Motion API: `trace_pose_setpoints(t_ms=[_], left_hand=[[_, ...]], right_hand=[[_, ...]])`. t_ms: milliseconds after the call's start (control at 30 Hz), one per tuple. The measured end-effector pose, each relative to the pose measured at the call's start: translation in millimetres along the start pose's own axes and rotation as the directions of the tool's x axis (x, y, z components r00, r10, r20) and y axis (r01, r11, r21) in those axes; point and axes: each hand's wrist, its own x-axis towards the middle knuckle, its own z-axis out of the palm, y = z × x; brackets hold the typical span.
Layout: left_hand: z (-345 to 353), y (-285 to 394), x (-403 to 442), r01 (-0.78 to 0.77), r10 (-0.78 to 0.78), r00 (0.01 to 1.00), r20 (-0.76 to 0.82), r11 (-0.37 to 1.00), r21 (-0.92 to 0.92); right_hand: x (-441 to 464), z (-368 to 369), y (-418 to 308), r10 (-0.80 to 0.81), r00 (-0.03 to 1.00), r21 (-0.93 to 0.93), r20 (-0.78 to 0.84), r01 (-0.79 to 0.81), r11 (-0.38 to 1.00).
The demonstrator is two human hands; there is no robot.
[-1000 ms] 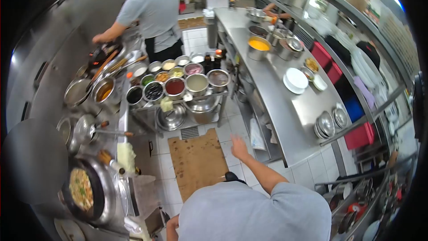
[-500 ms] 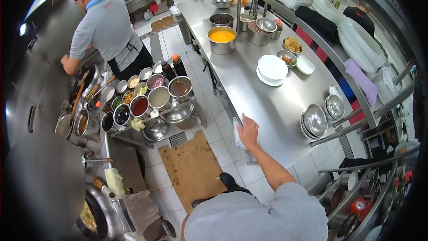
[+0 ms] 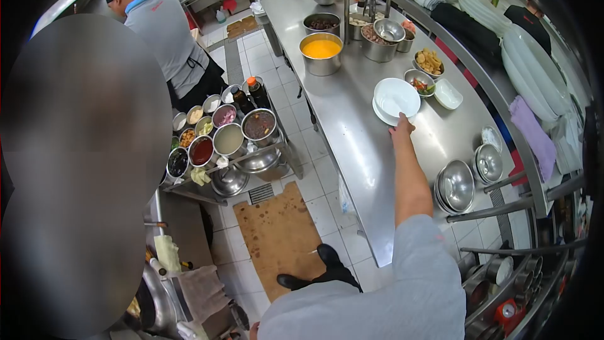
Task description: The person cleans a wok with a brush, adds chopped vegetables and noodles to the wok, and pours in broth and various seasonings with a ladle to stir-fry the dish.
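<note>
My right hand [image 3: 402, 127] reaches over the steel counter [image 3: 352, 132] and touches the near edge of the stacked white plates [image 3: 396, 97], its fingers at the rim. Whether it grips them is not clear. Just right of the plates are a small bowl of cut vegetables [image 3: 420, 83] and a white square dish [image 3: 448, 94]. Behind these sits a bowl of fried pieces [image 3: 429, 63]. Of my left hand [image 3: 254, 330] only a sliver shows at the bottom edge, beside my grey shirt; its fingers are hidden.
A pot of orange liquid [image 3: 321, 53] stands on the counter's left side, metal bowls [image 3: 455, 186] at its near right. Left are ingredient pots [image 3: 229, 140] on a rack and a co-worker [image 3: 167, 44]. Cardboard [image 3: 277, 239] lies underfoot. A blurred patch covers the far left.
My right hand has moved forward from over the floor, past the counter's edge, to the white plates. The view has turned toward the counter.
</note>
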Motion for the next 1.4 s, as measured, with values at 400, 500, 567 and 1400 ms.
trace_pose_setpoints(t_ms=[400,500,567,1400], left_hand=[[-24,22,29,-0.130,0.130,0.991,0.008,0.987,0.094],[-27,28,33,-0.197,0.192,0.980,0.043,0.951,0.239],[-41,6,44,-0.233,0.242,0.970,0.006,0.926,0.299],[-113,-153,30,0.077,-0.236,0.883,-0.405,0.925,-0.372]], right_hand=[[-19,-74,36,-0.008,0.999,0.140,0.035,0.003,0.990],[38,-113,69,-0.043,0.962,0.254,0.268,-0.028,0.967],[57,-149,109,-0.353,0.771,-0.184,0.530,0.511,0.840],[-626,95,541,0.720,-0.384,-0.107,0.578,0.840,0.533]])
